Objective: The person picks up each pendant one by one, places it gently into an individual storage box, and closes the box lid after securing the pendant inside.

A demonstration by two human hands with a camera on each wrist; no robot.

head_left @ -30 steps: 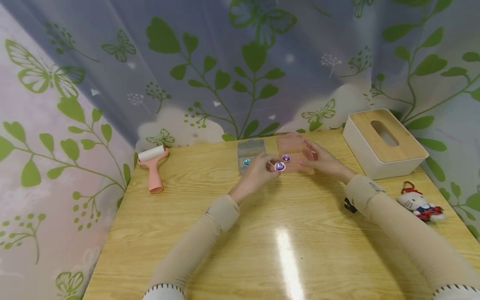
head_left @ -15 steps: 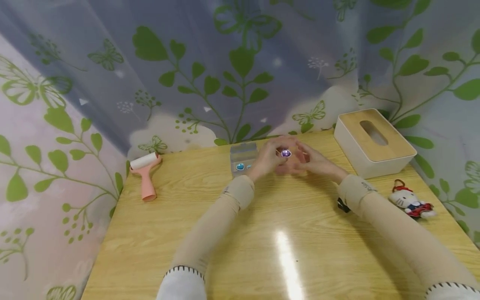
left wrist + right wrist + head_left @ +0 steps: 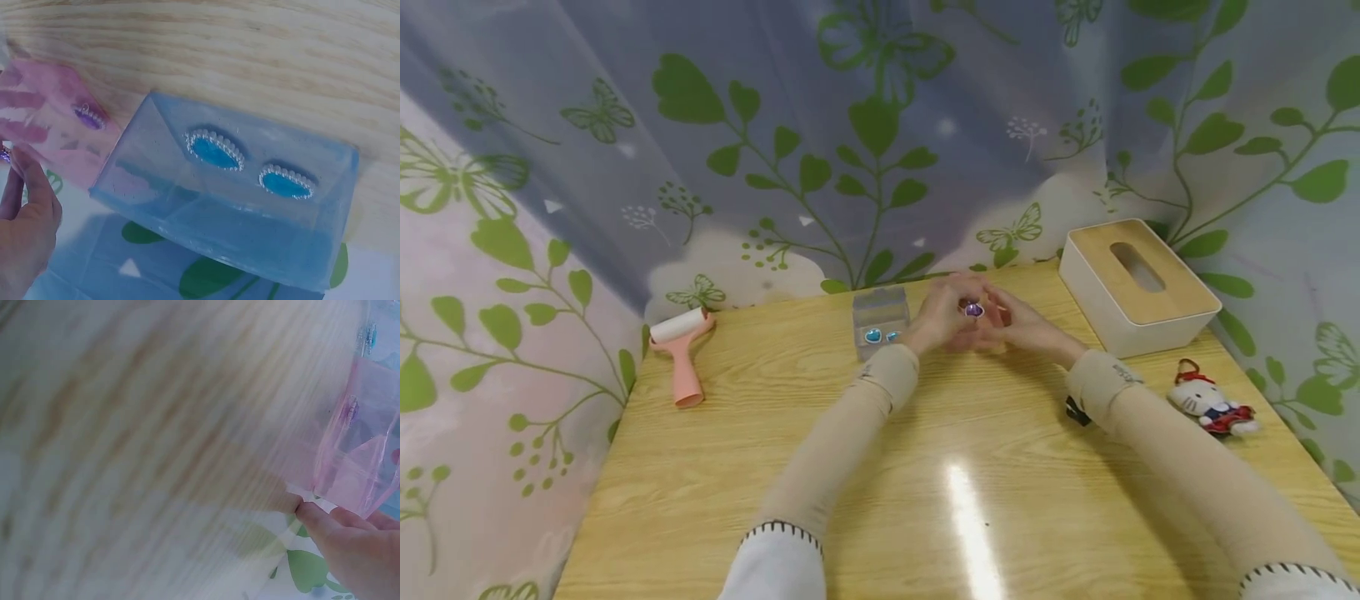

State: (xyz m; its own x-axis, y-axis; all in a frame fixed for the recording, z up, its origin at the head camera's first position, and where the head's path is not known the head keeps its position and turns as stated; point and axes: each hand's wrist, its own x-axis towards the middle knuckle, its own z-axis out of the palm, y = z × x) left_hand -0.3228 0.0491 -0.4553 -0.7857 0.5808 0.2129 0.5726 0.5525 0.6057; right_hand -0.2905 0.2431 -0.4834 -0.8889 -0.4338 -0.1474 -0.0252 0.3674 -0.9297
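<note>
Left grip (image 3: pixel 940 314): the person's bare hand, narrow, thumb and finger pinching a purple gem (image 3: pixel 5 154).
Held gem's place: at the pink see-through box, near the back of the counter; whether it touches the box cannot be told.
Right grip (image 3: pixel 1032 327): bare hand holding the right side of the pink box (image 3: pixel 356 479), thumb outside near a corner, other fingers behind the wall.
Inside the pink box: a second purple gem (image 3: pixel 92 117), edged with pearly beads.
Bluish see-through box (image 3: pixel 269 244): just beside the pink one, on its left, with two teal drop-shaped gems, the first (image 3: pixel 215 154) and the second (image 3: pixel 285 185), lying apart, both beaded round the edge.
Roller (image 3: pixel 682 358): pink handle, white drum, lying at the counter's left, well apart from the boxes.
Tissue box (image 3: pixel 1150 308): white, with a slotted wooden top, back right.
Plush charm (image 3: pixel 1213 408): a white cat figure with a red bow, lying in front of the tissue box.
Black object (image 3: pixel 1077 411): mostly hidden by the right sleeve (image 3: pixel 1165 442).
Counter (image 3: pixel 685 500): pale wood grain.
Backdrop cloth (image 3: pixel 737 208): green leaves and butterflies.
</note>
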